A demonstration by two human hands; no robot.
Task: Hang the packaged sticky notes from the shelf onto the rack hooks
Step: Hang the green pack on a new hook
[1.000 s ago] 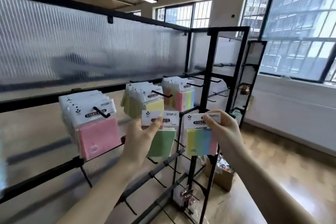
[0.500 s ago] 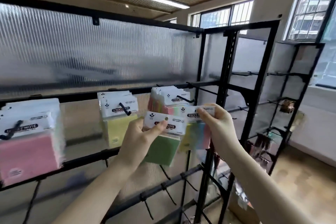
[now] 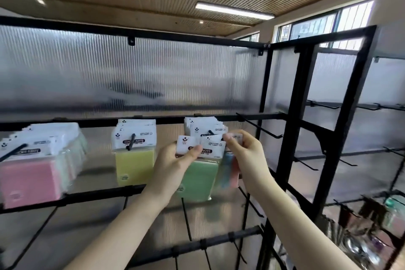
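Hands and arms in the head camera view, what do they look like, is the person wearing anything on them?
Both arms come up from the bottom edge, bare to as far as the picture shows: no sleeves, gloves, watch, bracelets or rings are visible on the left hand or the right hand. Fingernails look short and unpainted, though the picture is slightly blurred.

Quick count: three bunches of sticky notes hang on the rack, one pink (image 3: 30,182), one yellow (image 3: 134,167), one behind the hands (image 3: 205,126). Two more packs are in hand, green (image 3: 197,178) and multicolour (image 3: 229,171). Two hands, left (image 3: 175,166) and right (image 3: 247,155).
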